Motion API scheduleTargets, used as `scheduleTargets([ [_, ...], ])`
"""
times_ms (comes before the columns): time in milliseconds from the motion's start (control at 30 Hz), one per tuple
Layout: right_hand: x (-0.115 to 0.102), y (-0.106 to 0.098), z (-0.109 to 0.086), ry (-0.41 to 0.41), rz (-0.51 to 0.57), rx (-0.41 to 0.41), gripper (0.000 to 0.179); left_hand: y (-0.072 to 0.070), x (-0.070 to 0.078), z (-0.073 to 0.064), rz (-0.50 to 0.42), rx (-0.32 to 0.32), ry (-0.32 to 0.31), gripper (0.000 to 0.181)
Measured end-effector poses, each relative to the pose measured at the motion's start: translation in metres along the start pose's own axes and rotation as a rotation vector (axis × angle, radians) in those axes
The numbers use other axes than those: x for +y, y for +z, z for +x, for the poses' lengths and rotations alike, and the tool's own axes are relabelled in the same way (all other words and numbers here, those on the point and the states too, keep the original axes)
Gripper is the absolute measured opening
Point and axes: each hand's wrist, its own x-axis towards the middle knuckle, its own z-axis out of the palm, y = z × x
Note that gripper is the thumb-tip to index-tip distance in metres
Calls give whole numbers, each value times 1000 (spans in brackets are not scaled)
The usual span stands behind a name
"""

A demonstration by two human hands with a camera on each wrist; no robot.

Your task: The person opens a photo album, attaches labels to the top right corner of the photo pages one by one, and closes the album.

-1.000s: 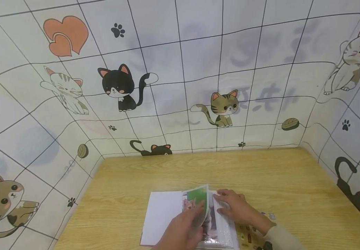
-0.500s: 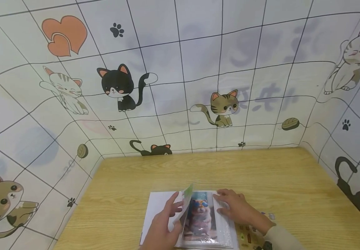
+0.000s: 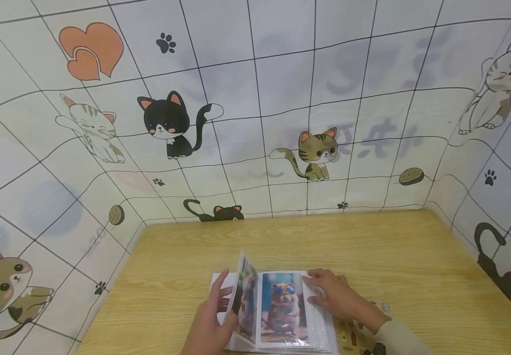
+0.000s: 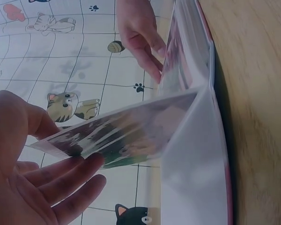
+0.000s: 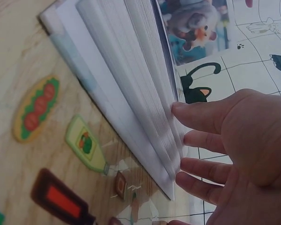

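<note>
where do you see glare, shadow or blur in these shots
Head view: small white glints near the bottom of the animal photo; left wrist view: pale glare streaks across the lifted page, and a dark shadow on the table along the album; right wrist view: slightly hazy, the printed food pictures a little soft.

Screened-off nook, cat-print sheeting point(image 3: 237, 98) on three sides, wood-grain table point(image 3: 175, 256)
</note>
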Motion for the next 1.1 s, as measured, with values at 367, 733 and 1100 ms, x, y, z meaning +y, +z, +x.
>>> scheduleTargets([
  [367, -1, -2, 0, 21, 17, -21, 52, -11, -16, 3, 15, 5, -136, 77],
  [733, 1, -2, 0, -14, -6, -20, 52, -19, -36, 6, 40, 26, -254, 69],
  [1100, 0, -2, -1, 3, 15, -31, 52, -20, -52, 9, 39, 5, -330, 65],
])
